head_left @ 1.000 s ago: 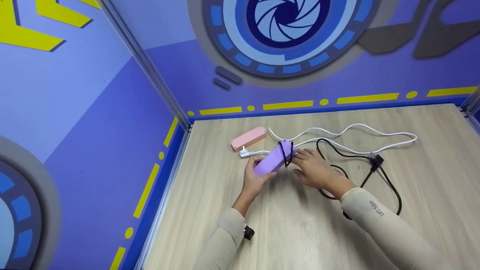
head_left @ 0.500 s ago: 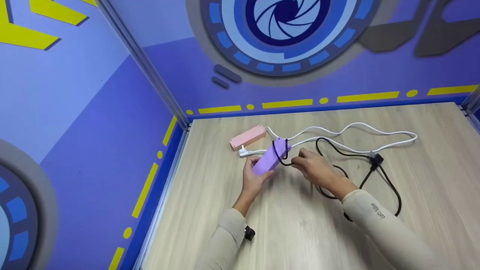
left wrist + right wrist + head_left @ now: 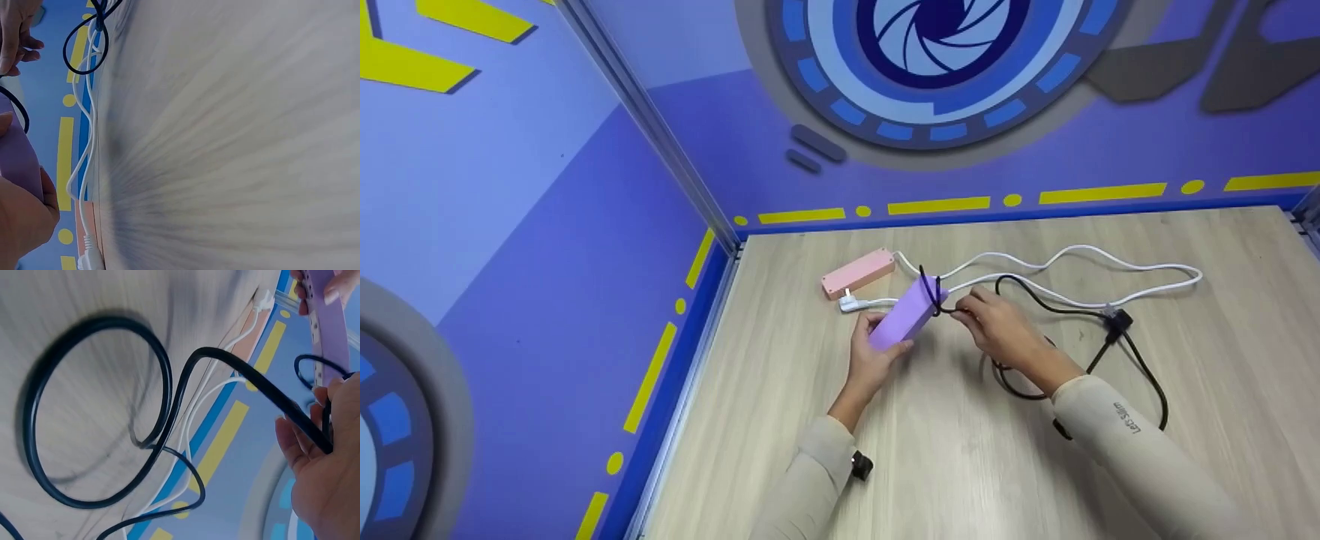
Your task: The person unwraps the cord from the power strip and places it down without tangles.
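Note:
My left hand point(image 3: 870, 356) grips the near end of a purple power strip point(image 3: 901, 315), thumb on one side and fingers on the other. The strip is tilted above the table, and socket slots show along one face in the right wrist view. Black cord point(image 3: 937, 294) is wound about its far end. To the right of that end, my right hand point(image 3: 1001, 330) pinches the cord between thumb and fingers. From this hand the black cord point(image 3: 247, 377) hangs down in a large loop in the right wrist view.
Behind the strip lies a pink power strip point(image 3: 857, 274) with its white plug point(image 3: 850, 302). Its white cord point(image 3: 1080, 248) loops far to the right. A black plug point(image 3: 1118, 323) rests on the table right of my hand. Blue panels point(image 3: 885, 172) border the table behind and left.
My right hand went from spread fingers by the strip's far end to pinching the black cord, then rose slightly. The wound cord shifted around the strip's end. My left hand kept its grip.

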`<state>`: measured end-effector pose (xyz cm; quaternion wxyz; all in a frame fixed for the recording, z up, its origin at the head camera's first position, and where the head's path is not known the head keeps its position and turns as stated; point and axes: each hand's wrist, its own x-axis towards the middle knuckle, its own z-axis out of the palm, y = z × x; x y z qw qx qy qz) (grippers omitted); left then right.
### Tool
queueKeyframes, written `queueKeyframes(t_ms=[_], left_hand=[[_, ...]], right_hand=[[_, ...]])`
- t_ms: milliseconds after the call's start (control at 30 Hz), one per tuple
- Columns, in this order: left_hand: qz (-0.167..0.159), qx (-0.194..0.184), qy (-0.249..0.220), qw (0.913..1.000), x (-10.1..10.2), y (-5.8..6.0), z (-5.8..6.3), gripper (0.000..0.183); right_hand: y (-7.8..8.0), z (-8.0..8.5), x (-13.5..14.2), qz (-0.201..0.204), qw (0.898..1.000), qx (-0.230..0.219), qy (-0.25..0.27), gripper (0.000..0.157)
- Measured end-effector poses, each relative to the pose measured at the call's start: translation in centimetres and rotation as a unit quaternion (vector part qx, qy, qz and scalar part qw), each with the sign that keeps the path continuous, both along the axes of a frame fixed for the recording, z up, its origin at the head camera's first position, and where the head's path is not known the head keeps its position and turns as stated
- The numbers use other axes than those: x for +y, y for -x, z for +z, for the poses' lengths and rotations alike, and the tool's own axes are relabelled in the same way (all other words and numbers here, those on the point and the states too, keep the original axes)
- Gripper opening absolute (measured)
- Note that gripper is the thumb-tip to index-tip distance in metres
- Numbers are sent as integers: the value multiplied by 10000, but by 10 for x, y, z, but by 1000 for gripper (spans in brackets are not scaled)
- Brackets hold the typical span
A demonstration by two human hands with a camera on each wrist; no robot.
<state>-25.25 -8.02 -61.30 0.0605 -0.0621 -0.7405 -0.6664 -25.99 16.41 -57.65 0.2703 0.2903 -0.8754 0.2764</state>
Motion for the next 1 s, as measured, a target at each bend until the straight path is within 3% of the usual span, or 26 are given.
queueKeyframes(t_ms=[100, 200, 333, 433, 500, 733, 867, 1000], left_hand=[[-13, -76, 55, 10000, -3, 0, 2, 61], [-87, -99, 75, 9999, -5, -7, 16, 60], [-76, -218, 185, 9996, -9, -7, 18, 61], [-5, -401, 572, 9976, -15, 2, 8, 64], [109, -494, 977, 9939, -20, 4, 10, 65], [537, -472, 2200, 9729, -43, 8, 11, 71], [447, -447, 2870, 9558, -58, 10, 12, 71], [208, -504, 3575, 9323, -73, 11, 14, 71]], right_hand=[[3, 2, 4, -118, 9998, 119, 56, 7], [4, 2, 7, -195, 9996, 162, 116, 8], [3, 4, 14, -463, 9989, -46, -14, 8], [3, 2, 25, -744, 9964, -378, -152, 9], [4, -2, 33, -896, 9939, -613, -179, 10], [1, -14, 63, -1348, 9824, -1295, -79, 13], [0, -17, 75, -1484, 9762, -1578, 30, 13], [-1, -20, 85, -1593, 9726, -1694, 81, 13]])
